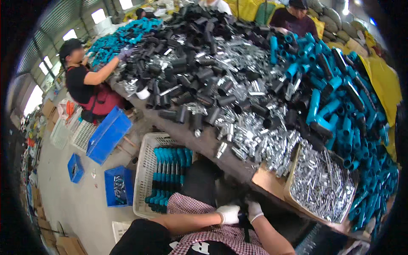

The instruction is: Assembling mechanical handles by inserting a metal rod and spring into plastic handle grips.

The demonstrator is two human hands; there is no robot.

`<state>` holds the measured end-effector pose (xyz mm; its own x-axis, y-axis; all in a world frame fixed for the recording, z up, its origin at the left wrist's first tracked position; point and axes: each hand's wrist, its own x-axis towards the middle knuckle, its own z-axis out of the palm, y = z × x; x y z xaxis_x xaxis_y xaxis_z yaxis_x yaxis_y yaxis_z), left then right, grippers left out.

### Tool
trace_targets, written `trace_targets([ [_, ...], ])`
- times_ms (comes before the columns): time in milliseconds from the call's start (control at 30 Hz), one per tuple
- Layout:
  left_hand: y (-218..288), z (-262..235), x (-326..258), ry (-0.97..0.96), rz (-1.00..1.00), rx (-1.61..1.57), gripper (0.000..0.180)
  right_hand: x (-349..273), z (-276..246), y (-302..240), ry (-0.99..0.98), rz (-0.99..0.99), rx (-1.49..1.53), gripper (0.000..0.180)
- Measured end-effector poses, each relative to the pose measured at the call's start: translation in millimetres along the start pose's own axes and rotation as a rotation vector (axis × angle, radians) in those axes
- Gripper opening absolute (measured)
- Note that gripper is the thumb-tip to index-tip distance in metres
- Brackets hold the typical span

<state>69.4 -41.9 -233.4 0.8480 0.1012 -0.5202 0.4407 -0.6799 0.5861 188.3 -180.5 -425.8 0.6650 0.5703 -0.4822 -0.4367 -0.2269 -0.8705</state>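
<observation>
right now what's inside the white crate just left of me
The white crate holds teal-and-black pieces with silvery middles, lying side by side. Anything beneath them is covered, and your checkered apron hides the crate's lower right corner.

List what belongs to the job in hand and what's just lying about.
Likely the job's:
pale crate
teal-and-black pieces inside it
loose teal handles
black tubes
silvery metal parts
thin metal rods

Seemingly just lying about:
yellow sheeting
cardboard box, lower left
smallest blue bin
</observation>
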Motion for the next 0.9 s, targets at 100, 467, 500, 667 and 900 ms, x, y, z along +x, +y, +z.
trace_targets([
  [100,15,-23,-14,-0.048,-0.134,0.004,0.041,-72,70,-140,0.207,0.141,0.109,0.024],
  [467,-5,20,24,0.15,-0.062,-0.144,0.034,-41,79,-93,0.506,-0.197,-0.245,0.025],
  [500,7,17,29,0.117,-0.047,-0.127,0.035,-29,67,-82,0.53,-0.214,-0.385,0.026],
  [667,19,-29,-2,0.005,-0.125,-0.039,0.037,-50,73,-130,0.369,-0.021,-0.303,0.028],
  [900,10,-6,7,-0.018,-0.103,-0.088,0.038,-46,74,-112,0.357,-0.053,-0.44,0.025],
])
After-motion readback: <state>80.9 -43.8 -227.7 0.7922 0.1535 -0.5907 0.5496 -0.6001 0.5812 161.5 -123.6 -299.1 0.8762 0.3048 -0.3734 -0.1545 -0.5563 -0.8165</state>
